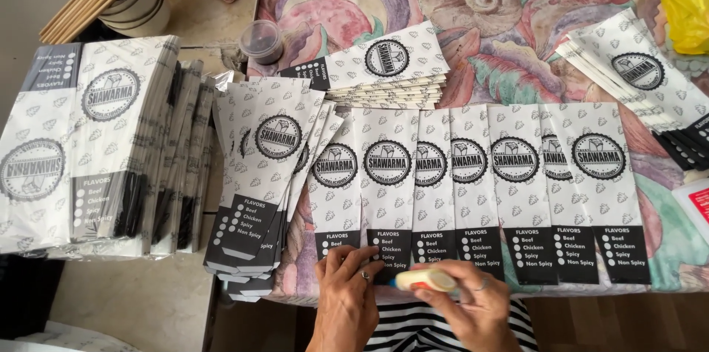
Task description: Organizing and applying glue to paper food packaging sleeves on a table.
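Down at the near edge of the table, the right hand [473,300] is closed around a glue stick [426,279], which lies almost flat with its tip toward the left. Just beside it, the left hand [347,282] presses with spread fingers on the black lower end of one paper sleeve [386,175] and grips nothing. This sleeve belongs to a row of overlapping sleeves [509,182] on the patterned tablecloth [487,19]. More sleeves lie in a fanned pile [269,167] at the left, and thick stacks [88,138] sit further left.
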